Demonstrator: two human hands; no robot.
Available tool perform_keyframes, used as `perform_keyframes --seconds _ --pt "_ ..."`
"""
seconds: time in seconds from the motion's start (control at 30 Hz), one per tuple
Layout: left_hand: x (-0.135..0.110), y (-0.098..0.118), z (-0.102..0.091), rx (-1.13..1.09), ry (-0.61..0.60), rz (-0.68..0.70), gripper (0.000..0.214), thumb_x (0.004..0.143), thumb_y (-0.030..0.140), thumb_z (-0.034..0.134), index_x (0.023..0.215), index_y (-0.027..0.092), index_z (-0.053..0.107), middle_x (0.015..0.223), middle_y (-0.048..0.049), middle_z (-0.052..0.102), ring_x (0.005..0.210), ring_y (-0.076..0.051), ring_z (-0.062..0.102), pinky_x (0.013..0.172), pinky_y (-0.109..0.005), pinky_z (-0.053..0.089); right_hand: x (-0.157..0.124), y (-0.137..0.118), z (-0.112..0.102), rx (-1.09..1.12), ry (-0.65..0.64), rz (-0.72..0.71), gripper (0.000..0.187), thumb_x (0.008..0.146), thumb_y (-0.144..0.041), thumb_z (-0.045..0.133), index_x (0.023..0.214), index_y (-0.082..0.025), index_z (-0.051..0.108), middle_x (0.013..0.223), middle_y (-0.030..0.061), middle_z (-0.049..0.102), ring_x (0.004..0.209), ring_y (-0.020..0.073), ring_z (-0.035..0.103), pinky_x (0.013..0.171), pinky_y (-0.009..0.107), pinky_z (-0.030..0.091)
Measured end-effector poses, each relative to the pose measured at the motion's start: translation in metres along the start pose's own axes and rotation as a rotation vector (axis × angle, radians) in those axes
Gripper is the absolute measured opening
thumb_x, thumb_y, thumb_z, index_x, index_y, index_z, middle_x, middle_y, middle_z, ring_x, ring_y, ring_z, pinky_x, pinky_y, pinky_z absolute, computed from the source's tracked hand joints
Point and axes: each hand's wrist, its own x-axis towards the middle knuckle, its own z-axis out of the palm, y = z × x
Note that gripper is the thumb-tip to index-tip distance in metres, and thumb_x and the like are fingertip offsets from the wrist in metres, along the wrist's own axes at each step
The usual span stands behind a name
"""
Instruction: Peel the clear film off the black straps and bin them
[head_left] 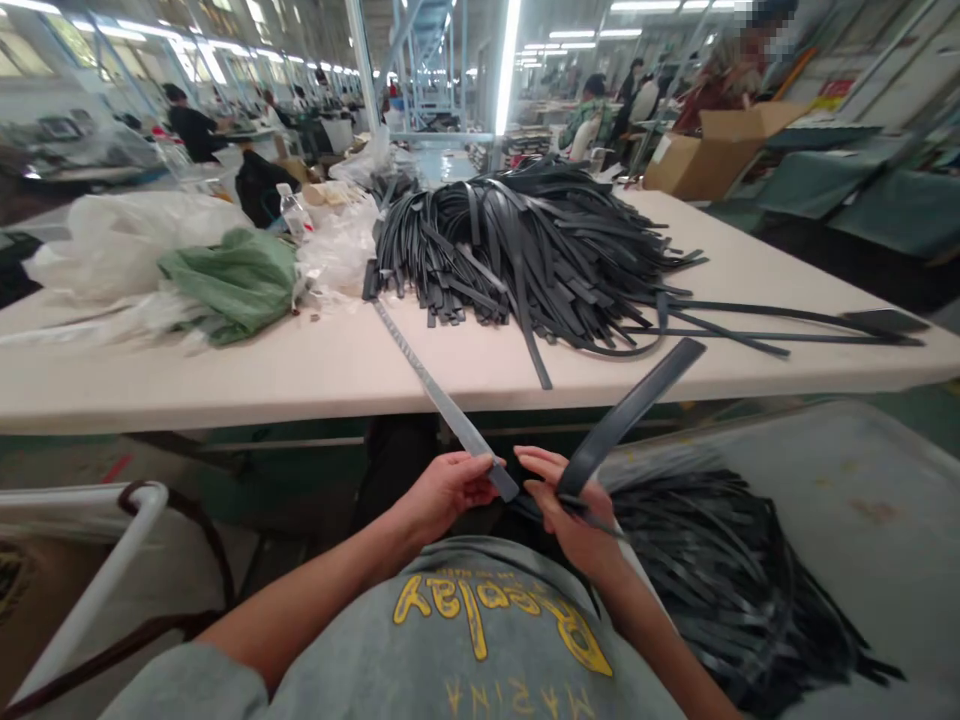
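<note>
My left hand [466,478] pinches the near end of a long flat grey strap [457,420]. This strap slants away and reaches the table edge; small marks show along its far part, and I cannot tell whether that part is a separate strip. In my right hand [570,505] is a dark strap [637,410], bent into a curve, its wide end sticking up towards the table's front edge. The fingertips of both hands are close together in front of my body. A big heap of dark straps [517,240] lies on the table beyond them.
The pale table [300,385] spans the view ahead. Clear plastic bags [127,240] and a green bag [232,285] lie at its left. A translucent bin [847,470] with many dark straps stands at my right, a white rail [90,600] at my left. Behind, a cardboard box [705,155] and people.
</note>
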Motion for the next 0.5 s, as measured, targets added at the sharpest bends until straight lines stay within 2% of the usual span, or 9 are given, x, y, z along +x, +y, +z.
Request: perform_keyframes --seconds 0.1,0.17,0.23,0.3,0.37,0.5 --pt "-0.002 -0.004 0.002 -0.063 -0.018 -0.033 0.034 0.07 0.038 0.083 0.088 0.011 0.074 0.079 -0.0073 0.073 0.07 -0.013 0.066 0.069 -0.022 0.049 0.008 -0.012 0.011 -0.057 -0.103 -0.18 0.024 0.091 -0.023 0.058 0.108 -0.028 0.074 0.12 0.005 0.069 0.079 0.0163 0.069 0.069 0.027 0.059" --pt "-0.001 -0.009 0.002 -0.103 -0.043 -0.042 0.031 0.073 0.034 0.081 0.09 0.01 0.073 0.08 -0.0075 0.073 0.07 -0.014 0.067 0.068 -0.021 0.05 0.013 -0.015 0.015 -0.068 -0.143 -0.287 0.024 0.091 -0.02 0.058 0.106 -0.027 0.075 0.119 0.0056 0.069 0.101 0.0213 0.068 0.086 0.032 0.058" --pt "0.003 -0.012 0.001 -0.167 -0.054 -0.082 0.028 0.077 0.03 0.077 0.094 0.009 0.072 0.081 -0.0082 0.073 0.07 -0.014 0.068 0.067 -0.021 0.051 0.015 -0.016 0.015 -0.053 -0.146 -0.331 0.022 0.09 -0.018 0.06 0.103 -0.026 0.076 0.116 0.0064 0.071 0.104 0.0219 0.068 0.09 0.032 0.056" --pt "0.013 -0.007 -0.002 -0.24 -0.026 -0.141 0.029 0.084 0.031 0.069 0.102 0.008 0.069 0.086 -0.0099 0.074 0.072 -0.016 0.069 0.068 -0.023 0.053 0.014 -0.014 0.009 -0.021 -0.147 -0.301 0.017 0.088 -0.02 0.063 0.098 -0.025 0.077 0.106 0.0066 0.074 0.095 0.0212 0.07 0.084 0.03 0.058" --pt "0.027 0.012 -0.009 -0.299 0.064 -0.121 0.03 0.092 0.034 0.059 0.108 0.009 0.065 0.094 -0.0122 0.074 0.076 -0.018 0.07 0.07 -0.027 0.056 0.006 -0.009 -0.004 0.01 -0.157 -0.192 0.012 0.088 -0.025 0.065 0.091 -0.024 0.077 0.09 0.0057 0.076 0.081 0.0205 0.071 0.074 0.029 0.059" --pt "0.061 0.084 -0.038 -0.323 0.367 0.208 0.027 0.099 0.03 0.044 0.107 0.008 0.059 0.092 -0.0145 0.072 0.074 -0.018 0.07 0.068 -0.029 0.056 -0.029 0.006 -0.043 0.027 -0.205 0.047 0.02 0.086 -0.034 0.064 0.076 -0.022 0.076 0.074 0.0067 0.073 0.069 0.0215 0.068 0.065 0.03 0.056"
